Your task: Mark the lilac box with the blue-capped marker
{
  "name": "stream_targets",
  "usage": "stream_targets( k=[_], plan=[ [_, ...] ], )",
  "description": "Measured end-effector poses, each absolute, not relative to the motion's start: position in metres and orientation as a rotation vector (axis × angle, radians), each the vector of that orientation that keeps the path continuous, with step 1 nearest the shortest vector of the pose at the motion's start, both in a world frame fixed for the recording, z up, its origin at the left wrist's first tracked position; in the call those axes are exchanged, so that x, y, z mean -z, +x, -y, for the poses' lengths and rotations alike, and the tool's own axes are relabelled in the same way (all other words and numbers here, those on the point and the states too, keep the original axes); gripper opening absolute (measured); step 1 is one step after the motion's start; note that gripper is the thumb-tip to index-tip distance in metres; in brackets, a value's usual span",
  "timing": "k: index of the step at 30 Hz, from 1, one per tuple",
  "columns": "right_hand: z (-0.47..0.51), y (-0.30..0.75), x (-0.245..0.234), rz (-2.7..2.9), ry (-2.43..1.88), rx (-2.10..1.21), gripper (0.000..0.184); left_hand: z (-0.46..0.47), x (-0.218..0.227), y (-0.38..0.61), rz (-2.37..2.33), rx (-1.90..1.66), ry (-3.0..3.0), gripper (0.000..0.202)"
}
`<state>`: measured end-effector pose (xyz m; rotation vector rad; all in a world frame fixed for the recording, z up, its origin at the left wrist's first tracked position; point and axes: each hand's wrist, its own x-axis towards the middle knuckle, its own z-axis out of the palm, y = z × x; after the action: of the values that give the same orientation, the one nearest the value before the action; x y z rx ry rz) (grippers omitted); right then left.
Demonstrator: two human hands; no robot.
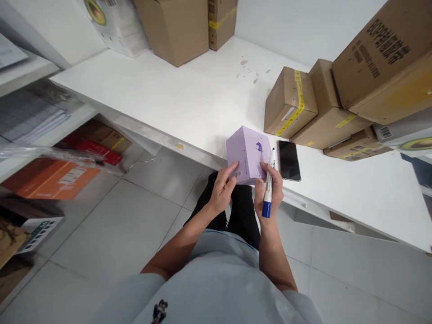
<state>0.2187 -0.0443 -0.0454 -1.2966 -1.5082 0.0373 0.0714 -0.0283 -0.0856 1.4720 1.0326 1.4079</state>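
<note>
A small lilac box with a dark purple mark on its top sits at the front edge of the white table. My left hand presses its fingers against the box's near left side. My right hand touches the box's near right corner and is closed round a white marker with a blue cap, held upright with the tip pointing at the box top.
A black phone lies just right of the box. Taped cardboard cartons are stacked at the right, with more cartons at the back. Shelves with orange and red boxes stand at the left, above a grey tiled floor.
</note>
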Motion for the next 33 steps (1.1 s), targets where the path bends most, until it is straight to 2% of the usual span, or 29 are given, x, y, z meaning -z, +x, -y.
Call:
stream_targets(
  k=[6,12,18,25,33],
  plan=[
    [0.048,0.21,0.041,1.382,-1.26,-0.089,0.033,0.033,0.082,0.067,-1.04,-1.348,1.281,0.045],
    [0.055,0.199,0.041,1.337,-1.207,-0.038,0.031,0.035,0.088,0.061,-0.944,-1.208,0.921,0.06],
    [0.057,0.2,0.051,1.183,-1.155,-0.119,0.034,0.033,0.088,0.057,-0.917,-1.131,0.903,0.067],
    [0.051,0.204,0.053,0.934,-1.086,-0.3,0.027,0.025,0.071,0.06,-1.05,-1.045,0.926,0.071],
    [0.055,0.209,0.048,0.831,-1.061,-0.515,0.028,0.021,0.069,0.07,-1.038,-1.167,0.793,0.056]
  ],
)
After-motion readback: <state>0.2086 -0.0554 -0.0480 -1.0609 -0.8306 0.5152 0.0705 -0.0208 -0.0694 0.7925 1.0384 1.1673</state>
